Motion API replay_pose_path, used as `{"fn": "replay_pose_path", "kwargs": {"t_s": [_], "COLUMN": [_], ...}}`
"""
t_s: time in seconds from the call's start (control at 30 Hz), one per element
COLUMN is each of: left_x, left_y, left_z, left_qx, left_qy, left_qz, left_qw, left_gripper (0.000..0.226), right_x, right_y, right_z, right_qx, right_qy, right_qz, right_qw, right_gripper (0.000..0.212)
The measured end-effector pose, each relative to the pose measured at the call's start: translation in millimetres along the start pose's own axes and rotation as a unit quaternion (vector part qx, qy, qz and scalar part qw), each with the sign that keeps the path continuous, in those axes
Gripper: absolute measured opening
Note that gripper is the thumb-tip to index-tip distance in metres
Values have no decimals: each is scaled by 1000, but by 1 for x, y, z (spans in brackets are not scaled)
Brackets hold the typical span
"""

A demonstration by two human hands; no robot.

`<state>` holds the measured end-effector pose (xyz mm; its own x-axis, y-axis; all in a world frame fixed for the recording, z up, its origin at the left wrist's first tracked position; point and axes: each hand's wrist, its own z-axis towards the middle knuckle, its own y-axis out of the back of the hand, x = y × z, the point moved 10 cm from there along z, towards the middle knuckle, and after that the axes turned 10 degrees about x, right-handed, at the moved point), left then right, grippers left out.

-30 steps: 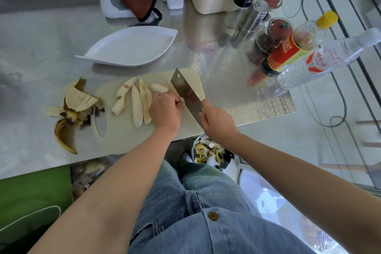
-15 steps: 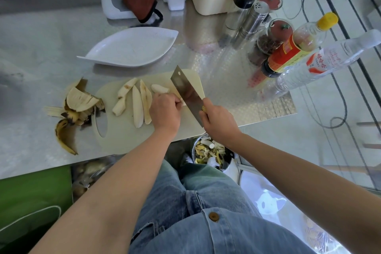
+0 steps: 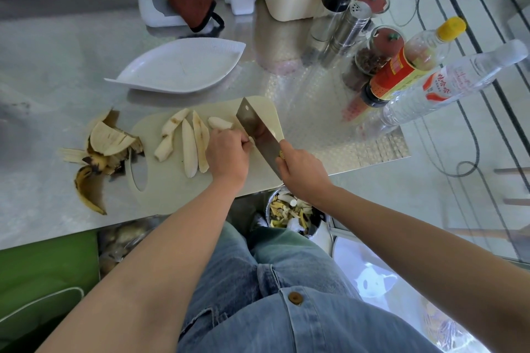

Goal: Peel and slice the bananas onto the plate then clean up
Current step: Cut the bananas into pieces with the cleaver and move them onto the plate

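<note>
Cleaver (image 3: 256, 130) stands blade-down on the cutting board (image 3: 172, 192), its handle clamped in the grip of the right hand (image 3: 302, 173), while the left hand (image 3: 228, 153) grip pinches a banana piece (image 3: 251, 139) against the blade, cut banana strips (image 3: 190, 149) just left of it and the plate (image 3: 177, 69) beyond

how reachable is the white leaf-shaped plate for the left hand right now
Probably yes, once it lets go. The left hand holds a peeled banana piece beside the steel cleaver, so it is busy. The white leaf-shaped plate sits just past the pale cutting board, and nothing stands between.
</note>
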<state>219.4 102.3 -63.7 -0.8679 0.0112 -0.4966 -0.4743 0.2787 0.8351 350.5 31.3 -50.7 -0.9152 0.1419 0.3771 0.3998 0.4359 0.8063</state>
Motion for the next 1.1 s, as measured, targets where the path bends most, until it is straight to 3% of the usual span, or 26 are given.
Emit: {"fn": "replay_pose_path", "kwargs": {"t_s": [0.13, 0.67, 0.9, 1.1], "left_x": [2, 6, 7, 7], "left_y": [-1, -8, -8, -8], "left_z": [0, 4, 3, 2], "left_qx": [2, -3, -5, -14], "left_qy": [2, 13, 7, 7], "left_qz": [-11, -12, -19, -18], "left_qw": [1000, 1000, 1000, 1000], "left_gripper": [9, 11, 10, 10], "right_x": [1, -4, -3, -3], "right_y": [6, -10, 2, -3], "right_z": [-3, -6, -10, -12], "right_qx": [-26, 17, -23, -9], "right_qy": [14, -4, 11, 7], "right_qz": [14, 5, 24, 12], "right_qw": [999, 1000, 999, 1000], "right_gripper": [15, 19, 13, 14]}}
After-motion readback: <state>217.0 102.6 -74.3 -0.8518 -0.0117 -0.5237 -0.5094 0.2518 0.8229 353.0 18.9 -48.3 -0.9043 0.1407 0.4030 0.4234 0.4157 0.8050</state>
